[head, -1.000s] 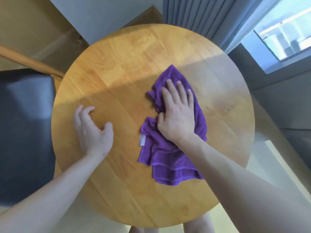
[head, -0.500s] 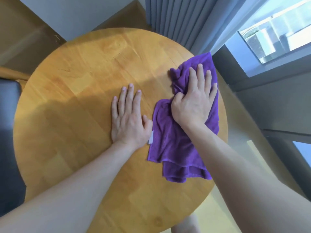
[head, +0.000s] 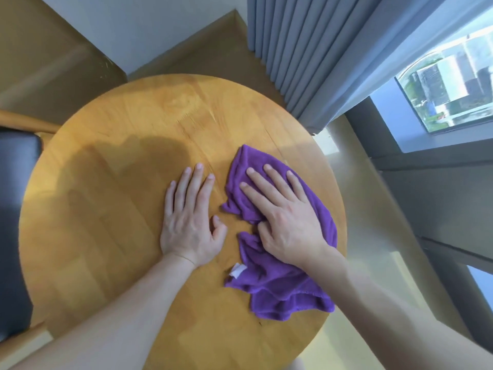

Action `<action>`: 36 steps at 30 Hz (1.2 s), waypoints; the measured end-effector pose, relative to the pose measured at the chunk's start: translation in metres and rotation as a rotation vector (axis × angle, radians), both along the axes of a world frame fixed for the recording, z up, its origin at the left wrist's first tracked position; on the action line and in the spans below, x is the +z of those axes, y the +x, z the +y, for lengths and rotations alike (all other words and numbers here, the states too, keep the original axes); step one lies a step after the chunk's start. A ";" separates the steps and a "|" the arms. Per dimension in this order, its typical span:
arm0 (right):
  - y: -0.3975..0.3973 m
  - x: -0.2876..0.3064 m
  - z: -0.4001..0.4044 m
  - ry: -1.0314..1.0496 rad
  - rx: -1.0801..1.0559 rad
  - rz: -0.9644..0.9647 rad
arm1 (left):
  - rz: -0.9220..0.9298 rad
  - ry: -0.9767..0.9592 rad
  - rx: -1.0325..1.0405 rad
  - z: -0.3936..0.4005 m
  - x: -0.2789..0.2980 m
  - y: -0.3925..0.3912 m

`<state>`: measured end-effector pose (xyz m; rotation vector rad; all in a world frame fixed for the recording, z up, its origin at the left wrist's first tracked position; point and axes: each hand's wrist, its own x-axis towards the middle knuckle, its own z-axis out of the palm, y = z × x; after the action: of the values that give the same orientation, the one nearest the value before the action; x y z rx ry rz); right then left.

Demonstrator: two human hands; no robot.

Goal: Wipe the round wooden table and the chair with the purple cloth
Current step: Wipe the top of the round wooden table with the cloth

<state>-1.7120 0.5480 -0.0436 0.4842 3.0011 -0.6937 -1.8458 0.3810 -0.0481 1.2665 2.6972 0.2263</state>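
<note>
Change: since half a second ago the right hand (head: 286,222) and the purple cloth (head: 277,252) have come back from the desk's far right edge toward the person, and the left hand (head: 190,222) has stayed flat beside them.
Right grip: open palm pressed down on the cloth, fingers (head: 266,190) spread and straight; it pins the cloth and does not close around it.
Left grip: open and holding nothing, palm flat on the bare wood, fingers together, thumb pointing toward the cloth.
Cloth: crumpled on the right half of the round wooden desk (head: 106,209), bunched under the right hand, with loose folds trailing toward the near right rim; a small white tag (head: 237,271) shows at its left edge.
Hands: just beside each other; whether the left thumb touches the cloth cannot be told.
Chair: dark seat (head: 16,236) with a wooden frame, at the desk's left edge, partly out of view.
Surroundings: grey curtain (head: 306,57) beyond the desk's far right, window (head: 453,86) beside it.
Containers: none seen on the desk.
</note>
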 end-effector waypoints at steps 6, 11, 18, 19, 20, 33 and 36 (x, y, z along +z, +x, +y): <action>-0.005 0.003 0.009 -0.015 -0.441 0.005 | 0.011 0.003 -0.001 -0.001 -0.006 0.000; -0.064 0.012 -0.037 -0.045 -0.693 -0.115 | 0.003 -0.025 0.004 -0.003 -0.006 -0.001; -0.019 0.006 0.025 -0.010 -0.001 -0.085 | 0.011 0.006 -0.011 -0.003 -0.006 -0.003; -0.010 0.004 0.038 0.015 -0.072 -0.078 | 0.009 0.005 -0.011 -0.003 -0.005 -0.002; -0.003 0.003 0.042 0.025 -0.206 -0.074 | 0.008 0.004 -0.009 -0.002 -0.006 -0.002; 0.033 -0.001 0.011 0.019 -0.217 -0.040 | 0.001 0.039 -0.005 0.000 -0.008 0.000; 0.020 0.000 -0.003 0.042 -0.733 -0.021 | -0.001 0.054 -0.007 -0.001 -0.010 0.001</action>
<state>-1.6916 0.5453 -0.0440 1.6108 2.7718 -0.6229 -1.8446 0.3801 -0.0577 1.2906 2.7029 0.3006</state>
